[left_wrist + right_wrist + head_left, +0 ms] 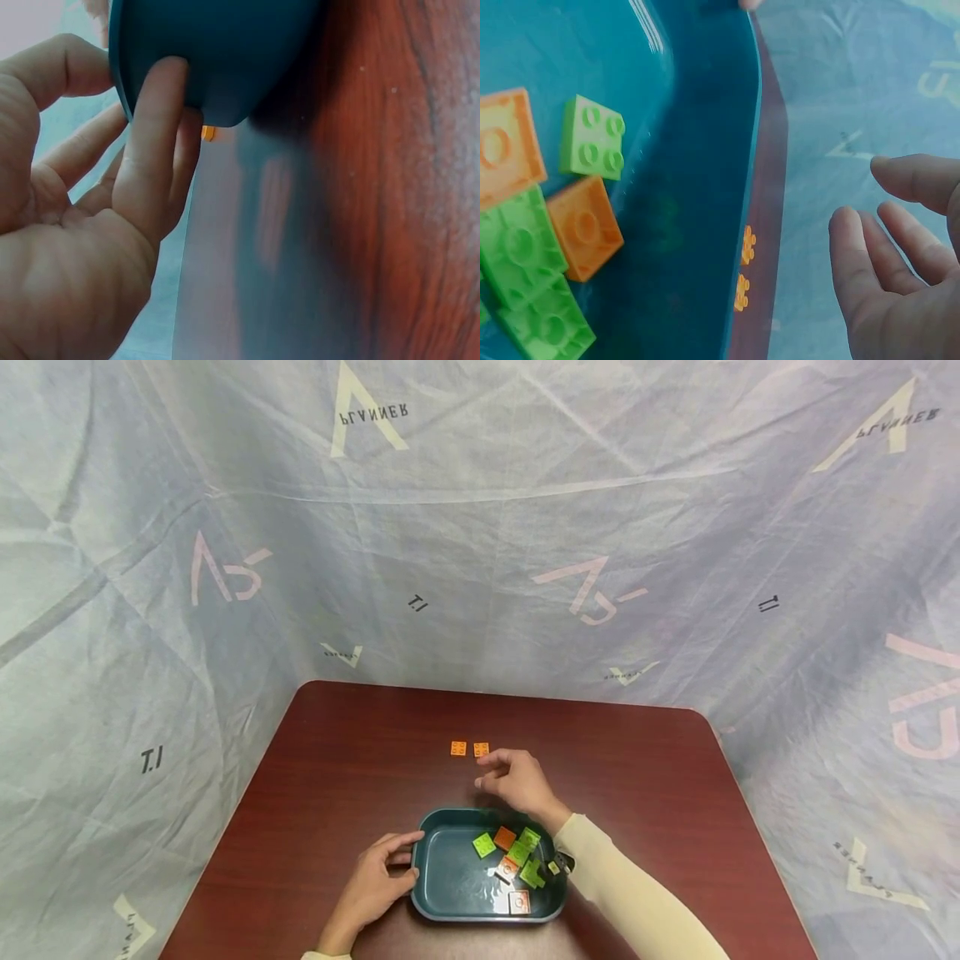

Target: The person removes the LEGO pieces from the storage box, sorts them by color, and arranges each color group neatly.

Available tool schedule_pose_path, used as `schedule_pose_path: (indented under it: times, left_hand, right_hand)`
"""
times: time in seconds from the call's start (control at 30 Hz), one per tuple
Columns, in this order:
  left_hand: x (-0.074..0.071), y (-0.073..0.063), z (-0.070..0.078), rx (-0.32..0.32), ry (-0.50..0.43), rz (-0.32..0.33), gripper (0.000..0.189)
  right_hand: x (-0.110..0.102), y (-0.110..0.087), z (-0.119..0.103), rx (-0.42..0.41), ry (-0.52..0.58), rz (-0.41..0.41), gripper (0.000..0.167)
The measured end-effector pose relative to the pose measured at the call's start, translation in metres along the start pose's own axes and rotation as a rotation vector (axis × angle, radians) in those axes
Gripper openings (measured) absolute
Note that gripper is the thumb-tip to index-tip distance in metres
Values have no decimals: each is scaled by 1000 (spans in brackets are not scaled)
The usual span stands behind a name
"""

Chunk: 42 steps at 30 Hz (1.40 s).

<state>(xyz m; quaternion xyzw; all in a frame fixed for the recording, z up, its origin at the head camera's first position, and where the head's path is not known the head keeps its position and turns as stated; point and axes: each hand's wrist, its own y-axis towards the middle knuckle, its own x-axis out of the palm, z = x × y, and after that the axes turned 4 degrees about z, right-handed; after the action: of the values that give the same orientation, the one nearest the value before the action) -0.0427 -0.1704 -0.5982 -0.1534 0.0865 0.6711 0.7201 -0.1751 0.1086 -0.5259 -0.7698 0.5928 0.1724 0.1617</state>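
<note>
Two square orange plastic blocks (458, 748) lie near your right hand (519, 783), fingers parted; your left hand (372, 878) grips an oblong teal tray (448, 870).

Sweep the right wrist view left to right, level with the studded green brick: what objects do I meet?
Orange brick at the left edge → studded green brick → tray wall → strip of table → right grip.

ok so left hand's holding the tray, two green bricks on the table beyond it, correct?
Colour's wrong: the two bricks on the table beyond the tray are orange, not green, as the head view shows. The left hand is holding the tray.
</note>
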Motion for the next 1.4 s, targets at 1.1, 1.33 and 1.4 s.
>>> schedule_pose_path:
  times: [1.1,1.33,1.4]
  left_hand:
    - [-2,-7,-2,22,39,1,51]
    - [-2,-7,-4,25,23,-13,51]
    - [-2,-7,-3,25,23,-11,51]
  right_hand:
    - [22,-62,41,-88,-110,-206,28]
    - [29,-63,48,-110,-150,-209,30]
    - [31,-64,49,-111,-166,-205,30]
